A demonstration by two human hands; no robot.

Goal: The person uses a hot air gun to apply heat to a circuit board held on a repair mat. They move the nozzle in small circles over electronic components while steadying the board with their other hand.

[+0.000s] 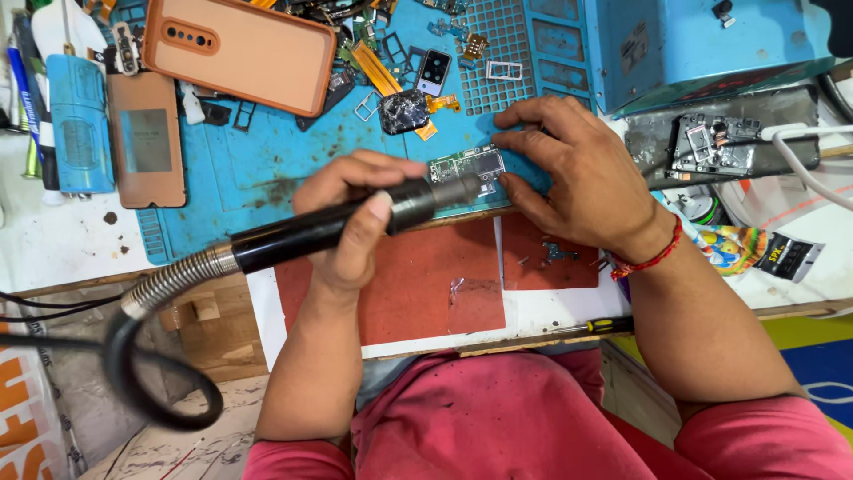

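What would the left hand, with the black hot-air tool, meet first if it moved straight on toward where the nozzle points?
Probably the small circuit board just past the nozzle of the black hot-air tool in the left hand; depth is unclear.

- Single view, worn on the head, looking steeply down onto a cluttered workbench from close above.
- Faces away from the body: pink-red clothed lap at the near edge, blue rubber work mat [267,169] toward the far edge.
- Near enough that both forearms fill the middle of the frame, reaching in from the near side.
- Blue metal machine housing [693,44] cut off at far right; orange-brown phone case [240,53] cut off at far left.
- No second view to share any part of the scene.
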